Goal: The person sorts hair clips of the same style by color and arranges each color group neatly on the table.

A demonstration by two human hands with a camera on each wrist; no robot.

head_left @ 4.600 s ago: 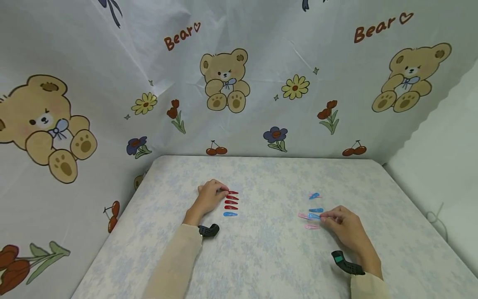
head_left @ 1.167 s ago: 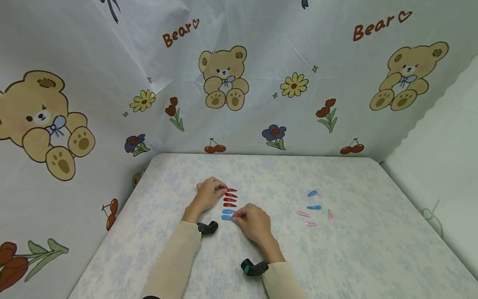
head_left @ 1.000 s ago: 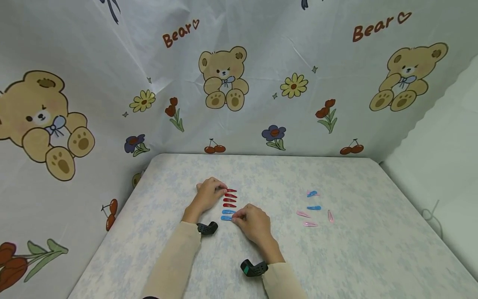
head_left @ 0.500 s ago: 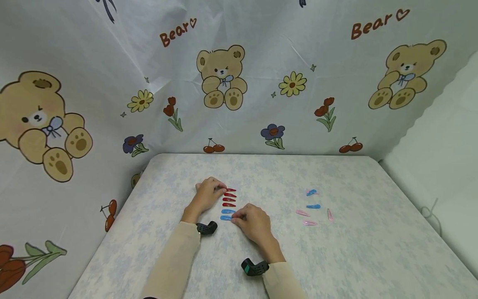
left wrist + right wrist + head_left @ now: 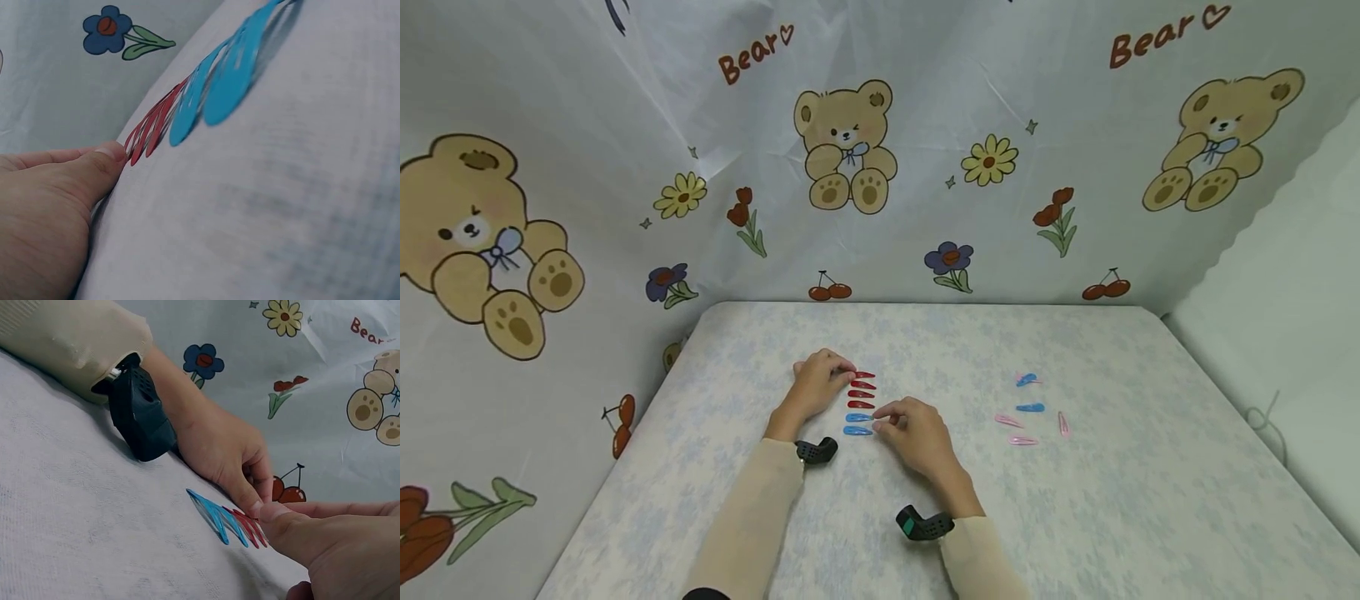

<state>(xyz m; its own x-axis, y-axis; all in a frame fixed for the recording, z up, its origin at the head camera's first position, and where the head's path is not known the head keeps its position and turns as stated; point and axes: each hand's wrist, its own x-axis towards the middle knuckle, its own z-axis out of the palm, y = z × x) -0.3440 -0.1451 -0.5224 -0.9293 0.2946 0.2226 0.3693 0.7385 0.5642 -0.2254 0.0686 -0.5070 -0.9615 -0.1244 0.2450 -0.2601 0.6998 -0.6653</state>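
Several red snap hair clips (image 5: 861, 394) lie stacked in a column on the table, with two blue hair clips (image 5: 858, 431) below them. My left hand (image 5: 817, 386) pinches the wide end of the topmost red clip between thumb and forefinger. My right hand (image 5: 919, 432) hovers beside the narrow tips of the blue clips, thumb and forefinger parted with nothing between them. In the left wrist view the left hand (image 5: 53, 206) is at the far end of the row, past the blue clips (image 5: 236, 72). The right wrist view shows the right hand (image 5: 350, 550) in front.
To the right lie a blue clip (image 5: 1031, 407), several loose pink clips (image 5: 1023, 441), and another blue clip (image 5: 1027, 380) crossed over a pink one. The patterned tabletop (image 5: 1150, 500) ends at a bear-print sheet (image 5: 910, 233) behind.
Over the last seconds my right hand brought a blue clip from the right-hand group to the column's bottom. Since half a second ago its fingers have let go of it. The left hand stayed put.
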